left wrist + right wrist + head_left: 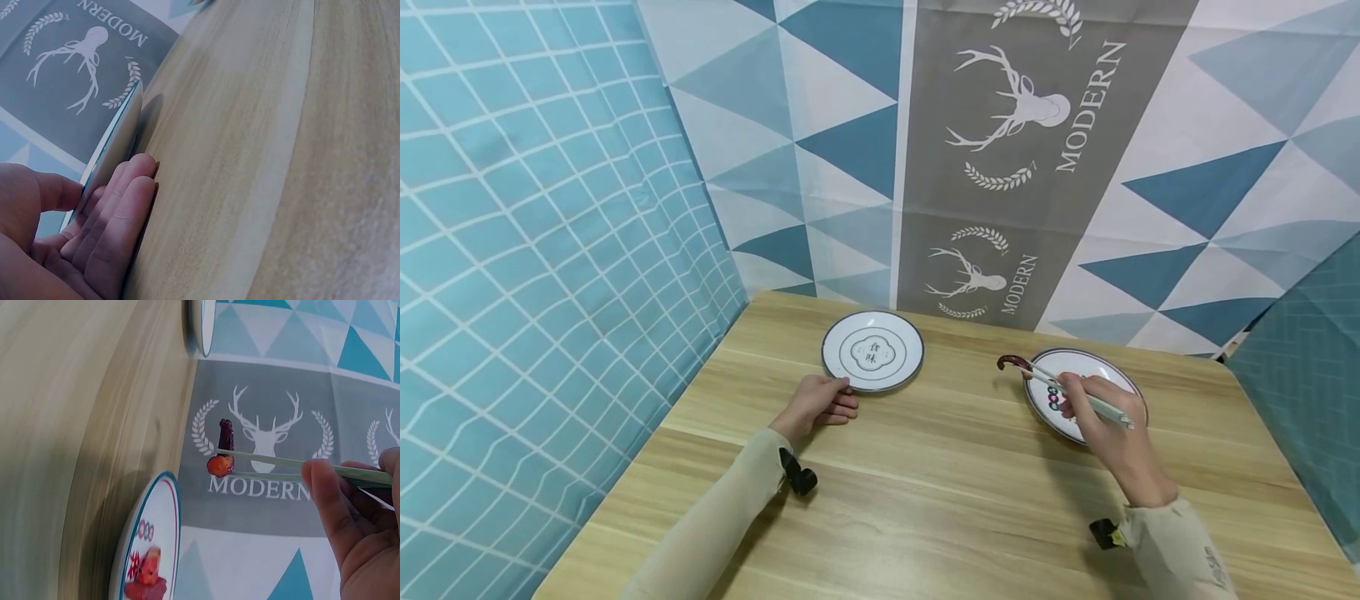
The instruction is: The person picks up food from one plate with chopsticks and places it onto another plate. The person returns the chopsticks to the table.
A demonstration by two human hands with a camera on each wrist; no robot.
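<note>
My left hand (822, 403) pinches the near rim of a white plate (874, 352) with a dark edge and a printed emblem. In the left wrist view the thumb lies on top of the rim and the fingers reach underneath. My right hand (1112, 433) grips pale green chopsticks (1108, 409). Between their tips hangs a curved, glossy dark-red piece of food (226, 439) with an orange end. It is in the air, left of a second white plate (1078, 362), which is partly hidden by the hand. Reddish food pieces (150, 567) lie on that plate.
Both plates are on a wooden table (925, 483), toward its back edge. A patterned cloth (1000, 208) with deer prints stands behind, and a blue tiled sheet (550, 250) borders the left side. Stretches of wood lie between the plates and in front of them.
</note>
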